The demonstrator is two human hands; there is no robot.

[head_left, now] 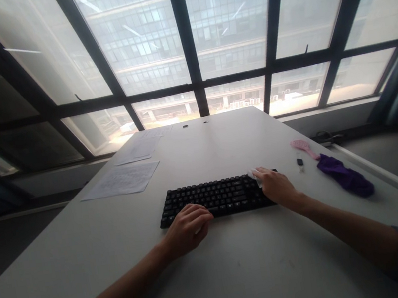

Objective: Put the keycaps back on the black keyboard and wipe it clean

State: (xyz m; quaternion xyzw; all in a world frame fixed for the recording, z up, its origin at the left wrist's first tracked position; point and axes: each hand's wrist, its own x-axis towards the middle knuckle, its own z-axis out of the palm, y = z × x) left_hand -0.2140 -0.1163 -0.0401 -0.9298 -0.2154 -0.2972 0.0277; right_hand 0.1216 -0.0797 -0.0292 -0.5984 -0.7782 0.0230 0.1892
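A black keyboard [214, 198] lies on the white table [240, 263] in front of me. My left hand [189, 227] rests at the keyboard's near left edge, fingers curled, with something small and pale under them. My right hand [275, 186] lies on the keyboard's right end, fingers pressed onto a small white wipe [255, 176] at the far right corner.
Several printed paper sheets [123, 179] lie at the far left of the table. To the right of the keyboard are a small black object [300, 161], a pink hairbrush [303, 146] and a purple cloth [344, 175]. Large windows stand beyond the table's far edge.
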